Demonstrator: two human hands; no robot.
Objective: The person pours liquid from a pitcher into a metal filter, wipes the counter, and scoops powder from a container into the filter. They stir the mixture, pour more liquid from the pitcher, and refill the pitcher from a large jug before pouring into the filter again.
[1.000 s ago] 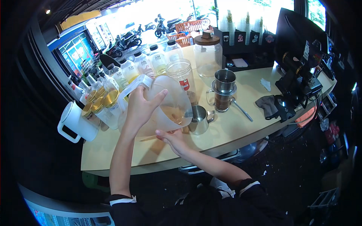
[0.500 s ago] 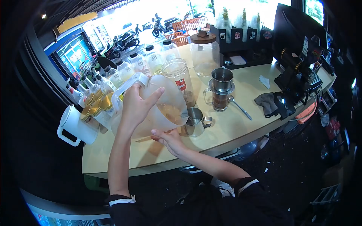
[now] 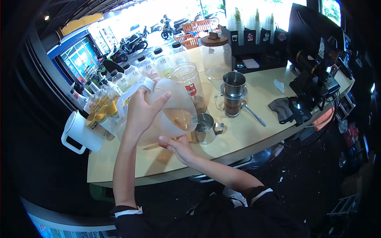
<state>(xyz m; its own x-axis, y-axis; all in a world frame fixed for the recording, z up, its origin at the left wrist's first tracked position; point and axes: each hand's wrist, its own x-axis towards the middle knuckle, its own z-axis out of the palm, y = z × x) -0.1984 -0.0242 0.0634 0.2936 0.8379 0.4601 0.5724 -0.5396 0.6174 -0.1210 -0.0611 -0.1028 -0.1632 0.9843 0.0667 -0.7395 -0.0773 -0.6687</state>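
A large translucent plastic pitcher (image 3: 174, 93) is tilted on its side, its mouth facing right above a small stainless steel milk jug (image 3: 205, 135). Pale amber liquid (image 3: 179, 118) lies low inside the pitcher near its rim. My left hand (image 3: 143, 113) is closed round the pitcher at its handle side, thumb stretched along the body. From below, my right hand (image 3: 180, 148) supports the pitcher's lower side near the mouth; its fingers are partly hidden under it. Right of the jug, a metal drip filter (image 3: 233, 85) sits on a glass mug (image 3: 232, 107) holding brown liquid.
A spoon (image 3: 254, 114) and dark cloth (image 3: 281, 110) lie on the counter (image 3: 254, 137). Behind the pitcher stand a clear jar (image 3: 185, 75), a wooden-lidded jar (image 3: 216, 59) and several bottles (image 3: 162, 62). A white jug (image 3: 77, 129) is at left, a coffee machine (image 3: 317, 75) at right.
The liquid inside the pitcher has shifted slightly and looks smoother near the rim. Both hands and the pitcher stay almost in place.
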